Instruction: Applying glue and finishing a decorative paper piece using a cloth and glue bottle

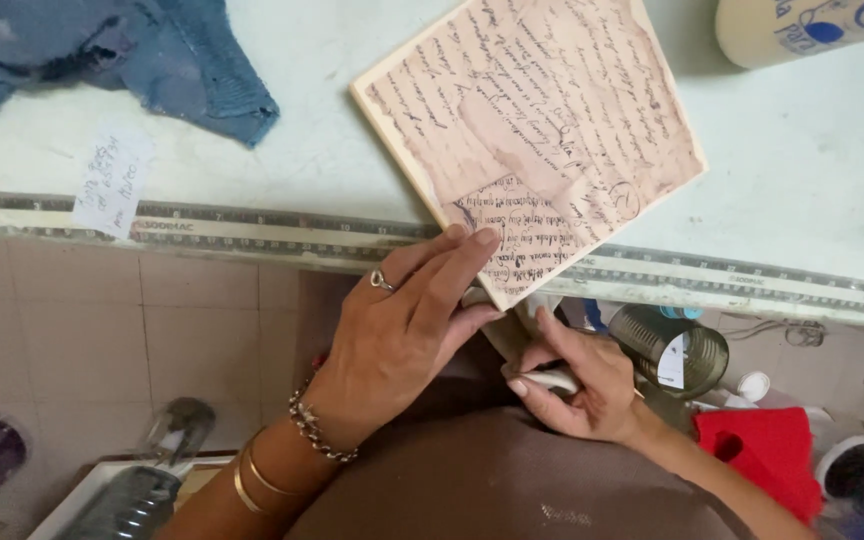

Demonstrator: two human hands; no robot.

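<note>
Two hands meet at the near corner of a square flat panel point(537, 130) papered with aged, script-covered sheets in tan and pink. It lies tilted on the pale counter point(802, 150), one corner jutting past the ruler-edged front. The left hand point(407, 335), ringed and braceleted, lays its fingers point(462, 262) pressed together flat on that corner. The right hand point(577, 385) below curls its fingers around a small whitish object point(552, 380), perhaps a cloth or tool. Frayed blue denim point(142, 55) lies on the counter's far left.

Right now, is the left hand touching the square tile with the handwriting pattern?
Touching. The head view shows the left hand with fingertips resting on the tile at its near corner.
</note>
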